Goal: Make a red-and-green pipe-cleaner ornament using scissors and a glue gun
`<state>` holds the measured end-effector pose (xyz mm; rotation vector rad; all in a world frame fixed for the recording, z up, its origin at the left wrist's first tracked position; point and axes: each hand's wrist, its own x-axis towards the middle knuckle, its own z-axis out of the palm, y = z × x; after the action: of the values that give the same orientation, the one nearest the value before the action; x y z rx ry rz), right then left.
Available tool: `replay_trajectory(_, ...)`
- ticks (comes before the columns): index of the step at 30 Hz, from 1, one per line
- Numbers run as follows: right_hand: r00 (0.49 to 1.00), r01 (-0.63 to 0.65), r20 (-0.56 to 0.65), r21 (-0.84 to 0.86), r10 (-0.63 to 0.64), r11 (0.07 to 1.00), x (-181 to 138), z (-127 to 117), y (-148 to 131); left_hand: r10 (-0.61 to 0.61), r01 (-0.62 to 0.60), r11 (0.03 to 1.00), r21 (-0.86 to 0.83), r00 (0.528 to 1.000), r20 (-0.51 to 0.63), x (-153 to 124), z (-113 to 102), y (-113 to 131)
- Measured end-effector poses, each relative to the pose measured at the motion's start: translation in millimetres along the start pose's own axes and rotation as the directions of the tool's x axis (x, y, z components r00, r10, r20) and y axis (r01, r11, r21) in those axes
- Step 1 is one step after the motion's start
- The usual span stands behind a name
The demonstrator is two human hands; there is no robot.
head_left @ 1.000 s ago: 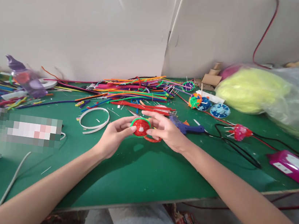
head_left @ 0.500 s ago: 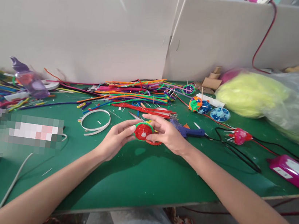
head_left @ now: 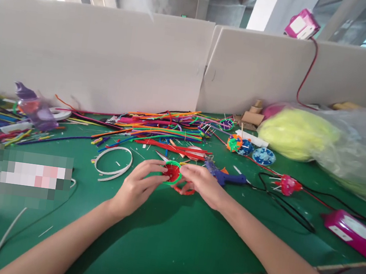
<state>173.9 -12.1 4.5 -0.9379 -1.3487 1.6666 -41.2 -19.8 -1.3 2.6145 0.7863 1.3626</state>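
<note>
Between my two hands is a small round red piece with a bright green rim (head_left: pixel 172 174), its hollow side facing me. My left hand (head_left: pixel 139 184) pinches its left edge between thumb and fingers. At the right edge, my right hand (head_left: pixel 202 183) grips the same piece with closed fingers. A red-orange ring-shaped piece (head_left: pixel 185 191) shows beneath my right fingers; whether it lies on the table or is held I cannot tell. Just behind my right hand lies a blue glue gun (head_left: pixel 229 178), and the tips of scissors (head_left: pixel 161 155) show behind the green rim.
Colourful pipe cleaners (head_left: pixel 167 128) lie heaped at the back of the green table (head_left: pixel 141 248). A white strip coil (head_left: pixel 130 161) is left of my hands. Decorated round pieces (head_left: pixel 264 156), a magenta power strip (head_left: pixel 354 231) and bagged yellow material (head_left: pixel 298 134) are to the right. A purple bottle (head_left: pixel 36 108) stands left.
The red piece has turned from its closed outer face to its hollow side. My fingers have shifted along its rim. The camera view has tilted upward.
</note>
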Motion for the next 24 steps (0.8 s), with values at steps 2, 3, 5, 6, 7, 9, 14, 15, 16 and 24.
replay_trajectory(2, 0.999, -0.039, -0.021, -0.061, 0.038, 0.997, -0.3, 1.9, -1.4, 0.037, -0.038, 0.999, 0.035, 0.999, 0.036, -0.8, 1.2, 0.7)
replay_trajectory(3, 0.998, -0.056, -0.044, -0.084, 0.052, 0.995, -0.2, 2.7, -1.8, 0.025, -0.027, 0.999, 0.034, 0.999, 0.041, -0.9, 2.1, 2.2)
replay_trajectory(5, 0.994, -0.064, -0.091, -0.108, 0.055, 0.992, 0.5, 3.5, -1.5, -0.075, 0.075, 0.997, -0.017, 0.997, 0.020, -0.6, 4.0, 6.7)
replay_trajectory(6, 0.993, -0.056, -0.112, -0.117, 0.043, 0.991, 1.0, 3.8, -0.8, -0.181, 0.181, 0.982, -0.059, 0.983, 0.014, -0.2, 4.9, 9.2)
replay_trajectory(7, 0.991, -0.048, -0.132, -0.130, 0.030, 0.990, 1.4, 4.1, 0.3, -0.289, 0.287, 0.951, -0.117, 0.957, -0.002, 0.2, 5.6, 11.6)
replay_trajectory(9, 0.986, -0.024, -0.165, -0.173, -0.005, 0.985, 1.9, 5.2, 3.3, -0.468, 0.477, 0.864, -0.161, 0.879, 0.095, 1.1, 6.8, 15.0)
replay_trajectory(14, 0.983, 0.058, -0.152, -0.270, -0.102, 0.961, 1.0, 9.8, 11.7, -0.600, 0.598, 0.794, 0.106, 0.747, 0.286, 1.7, 13.3, 17.1)
replay_trajectory(15, 0.984, 0.064, -0.140, -0.282, -0.107, 0.957, 0.7, 10.6, 13.0, -0.612, 0.605, 0.786, 0.125, 0.738, 0.284, 1.6, 15.1, 17.1)
replay_trajectory(16, 0.986, 0.065, -0.129, -0.294, -0.107, 0.954, 0.4, 11.3, 14.0, -0.625, 0.618, 0.776, 0.126, 0.726, 0.285, 1.6, 16.8, 17.3)
replay_trajectory(24, 0.981, 0.099, -0.117, -0.372, -0.152, 0.923, -1.3, 13.1, 17.6, -0.690, 0.698, 0.711, 0.080, 0.672, 0.269, 2.0, 23.4, 21.9)
